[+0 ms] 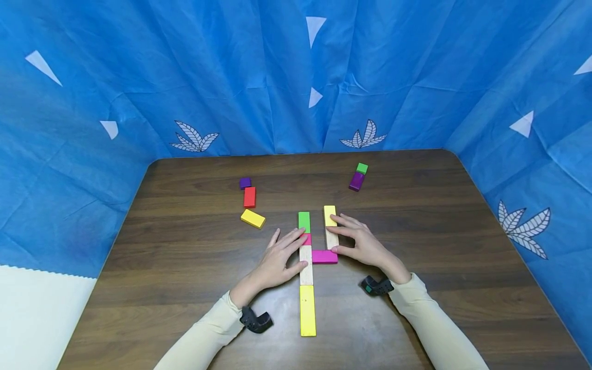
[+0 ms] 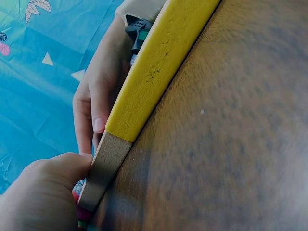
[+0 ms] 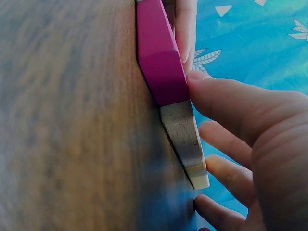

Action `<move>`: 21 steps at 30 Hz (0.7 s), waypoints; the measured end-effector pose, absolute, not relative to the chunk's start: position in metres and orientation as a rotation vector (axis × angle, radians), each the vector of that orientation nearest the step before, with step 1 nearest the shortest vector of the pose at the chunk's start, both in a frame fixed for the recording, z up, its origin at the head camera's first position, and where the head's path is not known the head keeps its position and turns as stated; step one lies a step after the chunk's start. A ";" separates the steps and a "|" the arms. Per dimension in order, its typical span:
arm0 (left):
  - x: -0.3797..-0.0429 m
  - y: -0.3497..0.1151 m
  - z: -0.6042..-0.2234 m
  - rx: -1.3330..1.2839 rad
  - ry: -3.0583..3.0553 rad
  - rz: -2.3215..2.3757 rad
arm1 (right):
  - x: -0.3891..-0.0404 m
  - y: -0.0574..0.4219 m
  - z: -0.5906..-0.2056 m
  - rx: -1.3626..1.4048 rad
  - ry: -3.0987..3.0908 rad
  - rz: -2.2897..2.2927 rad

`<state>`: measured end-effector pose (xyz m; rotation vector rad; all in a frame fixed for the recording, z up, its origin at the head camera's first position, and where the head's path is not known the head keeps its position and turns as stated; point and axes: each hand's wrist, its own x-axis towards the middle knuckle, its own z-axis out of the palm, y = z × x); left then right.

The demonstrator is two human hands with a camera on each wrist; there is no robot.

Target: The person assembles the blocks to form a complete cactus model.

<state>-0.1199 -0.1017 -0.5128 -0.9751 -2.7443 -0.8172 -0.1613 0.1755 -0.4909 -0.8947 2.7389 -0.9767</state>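
Nearest us at left, a cream sleeve (image 1: 199,334) leads to our left hand (image 1: 275,262), fingers spread, clasping nothing; fingertips touch the pink block (image 1: 307,240), the thumb a bare-wood block (image 1: 306,276). These sit in a column between a green block (image 1: 303,221) and a yellow block (image 1: 307,311). Rightward juts a magenta block (image 1: 325,257); beyond its right end lie another bare-wood block (image 1: 332,241) and a smaller yellow block (image 1: 330,210). Our right hand (image 1: 367,246), fingers apart and lightly bent, touches this pair, thumb at the magenta corner.

Right hand (image 3: 275,139) touches magenta block (image 3: 161,60).
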 end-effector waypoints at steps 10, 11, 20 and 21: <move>-0.119 -0.103 -0.513 -0.989 -2.725 -0.816 | -0.168 0.183 -0.482 -0.877 2.731 -1.116; -0.119 -0.103 -0.513 -0.994 -2.724 -0.816 | -0.171 0.186 -0.480 -0.857 2.751 -1.131; -0.120 -0.103 -0.512 -0.974 -2.729 -0.830 | -0.232 0.213 -0.458 -0.536 3.000 -1.153; -0.120 -0.103 -0.513 -0.969 -2.730 -0.832 | -0.240 0.215 -0.456 -0.483 3.008 -1.148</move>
